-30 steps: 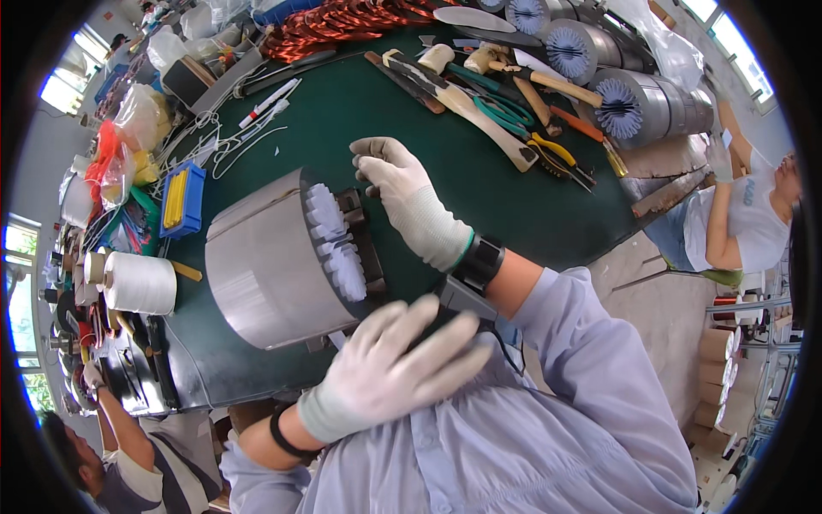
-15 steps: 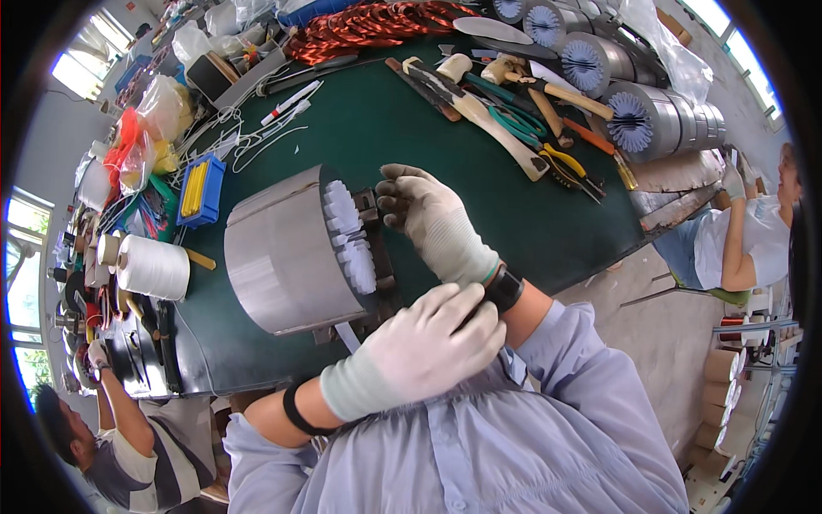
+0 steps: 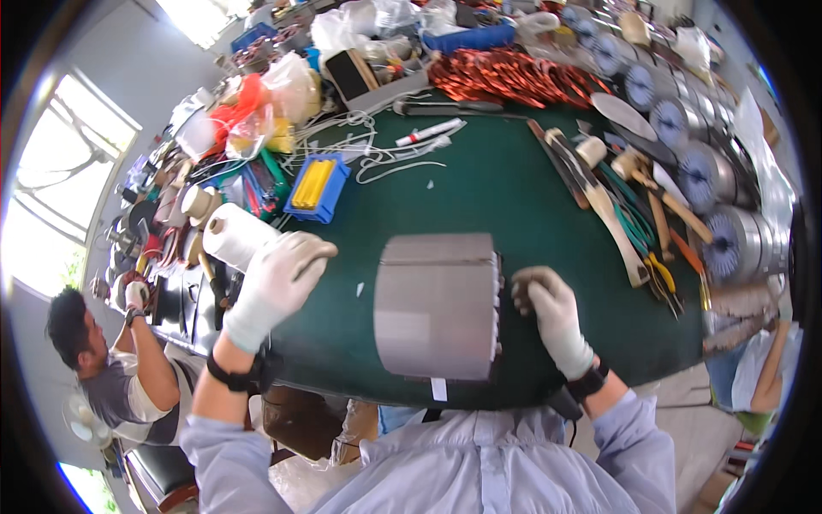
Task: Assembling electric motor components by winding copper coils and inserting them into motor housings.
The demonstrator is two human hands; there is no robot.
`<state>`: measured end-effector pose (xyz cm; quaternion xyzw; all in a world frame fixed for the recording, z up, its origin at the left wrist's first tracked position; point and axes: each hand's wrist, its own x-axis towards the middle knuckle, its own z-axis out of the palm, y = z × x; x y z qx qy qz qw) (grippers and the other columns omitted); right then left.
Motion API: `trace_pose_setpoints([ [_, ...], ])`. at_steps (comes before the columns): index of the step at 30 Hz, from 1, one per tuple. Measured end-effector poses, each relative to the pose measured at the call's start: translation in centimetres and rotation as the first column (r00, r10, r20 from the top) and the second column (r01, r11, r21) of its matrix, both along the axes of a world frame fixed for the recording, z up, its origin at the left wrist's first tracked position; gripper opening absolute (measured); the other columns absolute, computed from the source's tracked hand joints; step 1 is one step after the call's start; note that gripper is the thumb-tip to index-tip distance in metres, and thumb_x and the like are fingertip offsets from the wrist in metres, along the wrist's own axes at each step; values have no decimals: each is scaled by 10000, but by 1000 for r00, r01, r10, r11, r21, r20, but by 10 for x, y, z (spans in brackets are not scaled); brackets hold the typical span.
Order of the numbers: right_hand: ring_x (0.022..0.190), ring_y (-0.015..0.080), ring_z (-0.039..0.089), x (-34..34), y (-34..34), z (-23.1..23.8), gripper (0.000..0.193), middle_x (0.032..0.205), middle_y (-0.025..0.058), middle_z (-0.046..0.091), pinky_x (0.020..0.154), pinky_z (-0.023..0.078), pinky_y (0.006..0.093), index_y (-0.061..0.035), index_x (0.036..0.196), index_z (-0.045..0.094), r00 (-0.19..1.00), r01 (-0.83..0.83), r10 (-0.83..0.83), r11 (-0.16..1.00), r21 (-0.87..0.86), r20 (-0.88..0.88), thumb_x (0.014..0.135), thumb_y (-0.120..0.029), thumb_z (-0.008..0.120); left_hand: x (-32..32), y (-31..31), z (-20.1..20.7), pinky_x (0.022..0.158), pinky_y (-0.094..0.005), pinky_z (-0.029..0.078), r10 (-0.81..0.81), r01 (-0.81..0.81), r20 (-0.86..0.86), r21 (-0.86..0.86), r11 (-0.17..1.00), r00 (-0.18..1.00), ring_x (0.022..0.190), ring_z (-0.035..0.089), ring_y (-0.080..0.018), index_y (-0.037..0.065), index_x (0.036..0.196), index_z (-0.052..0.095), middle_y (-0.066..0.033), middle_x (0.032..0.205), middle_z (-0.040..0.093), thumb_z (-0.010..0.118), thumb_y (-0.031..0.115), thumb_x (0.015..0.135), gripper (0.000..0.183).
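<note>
Nearest me, the grey metal stator [image 3: 437, 307] lies on its side on the green surface [image 3: 514, 197], right at the near edge, winding end facing right. My right hand [image 3: 555, 315], in a white glove, is curled against that end face, fingers bent in toward the white slot liners; looks like fingertip contact on the rim, not a full grasp. Can't tell if anything small is pinched there. My left hand [image 3: 276, 283], also gloved, is off the stator, loosely closed, holding nothing, hovering over the surface's left edge, just beside the white paper roll [image 3: 233, 236].

To do this well, I judge: the stator sits near the edge and can roll, so the left hand should come onto the shell to steady it. Keep the right fingertips working the liners, no hard push toward the edge.

Further out: a blue tray with yellow parts [image 3: 315, 185], loose white cord [image 3: 377, 150] and a white marker [image 3: 428, 133] mid-surface. To the right, a wooden mallet [image 3: 638, 167], flat wooden sticks [image 3: 599, 206], pliers with yellow grips [image 3: 664, 274]. Far edge: a heap of copper wire coils [image 3: 505, 75], plastic bags and clutter. A row of finished stators [image 3: 711, 180] runs along the right side. Another person [image 3: 120, 377] sits low at left, at a separate job.
</note>
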<state>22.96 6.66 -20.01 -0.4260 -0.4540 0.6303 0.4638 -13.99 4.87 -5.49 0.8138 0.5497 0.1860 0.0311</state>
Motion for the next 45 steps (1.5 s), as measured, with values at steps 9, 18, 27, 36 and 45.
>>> trace_pose_setpoints([
  [9, 771, 112, 629, -21, -6, 17, 212, 852, 63, 670, 726, 525, 262, 48, 1004, 684, 945, -100, 38, 979, 177, 325, 920, 41, 490, -33, 171, -71, 831, -427, 536, -29, 28, -26, -33, 999, 999, 927, 674, -326, 71, 937, 712, -135, 974, 701, 544, 218, 910, 225],
  [18, 729, 171, 666, -15, -1, 13, 216, 818, 110, 688, 681, 526, 287, 15, 940, 717, 874, -146, 27, 967, 209, 485, 836, 51, 531, 19, 329, -130, 887, -475, 529, 334, -332, -27, 65, 941, 942, 1010, 674, -344, 134, 1151, 664, -137, 1097, 675, 456, 161, 947, 292],
  [27, 674, 266, 646, -20, -1, 16, 209, 782, 143, 677, 635, 515, 332, 1, 884, 725, 865, -206, 41, 937, 281, 500, 789, 65, 550, -8, 390, -156, 1037, -455, 470, 351, -358, -139, -34, 933, 926, 1274, 553, -324, 208, 1300, 606, -109, 1413, 558, 479, 120, 905, 424],
  [36, 660, 280, 641, -16, 8, 11, 175, 777, 134, 673, 628, 523, 347, -15, 870, 710, 855, -227, 2, 901, 370, 519, 791, 53, 570, 37, 350, -104, 916, -457, 528, 220, -240, -138, -153, 959, 966, 1090, 652, -329, 109, 1084, 686, -152, 1108, 676, 559, 311, 908, 297],
  [45, 762, 253, 688, -21, 2, 18, 166, 863, 130, 706, 720, 545, 336, 0, 924, 717, 891, -210, 27, 910, 359, 452, 854, 12, 566, 50, 255, -61, 769, -490, 522, 251, -250, 148, -28, 968, 956, 861, 677, -388, 33, 1101, 561, -214, 967, 685, 562, 245, 982, 243],
])
